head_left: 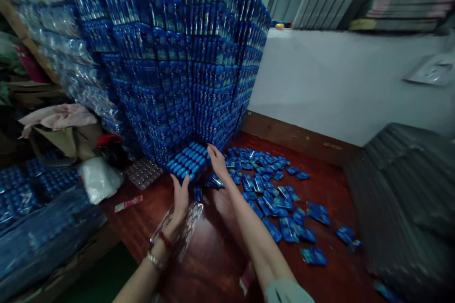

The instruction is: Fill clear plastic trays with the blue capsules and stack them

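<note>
In the head view, the left hand [180, 195] lies with fingers flat and spread, fingertips at the near edge of a filled tray [188, 161] of blue packs, and holds nothing, while a clear empty tray [190, 227] rests on the red table [213, 265] under its wrist. The right hand [216, 160] reaches to the tray's right edge with fingers loosely extended, touching it without a clear grip. The tray sits on the table at the foot of a tall stack [177, 57] of filled trays, with loose packs [270, 194] scattered just to its right and a grey tray [144, 173] on its left.
</note>
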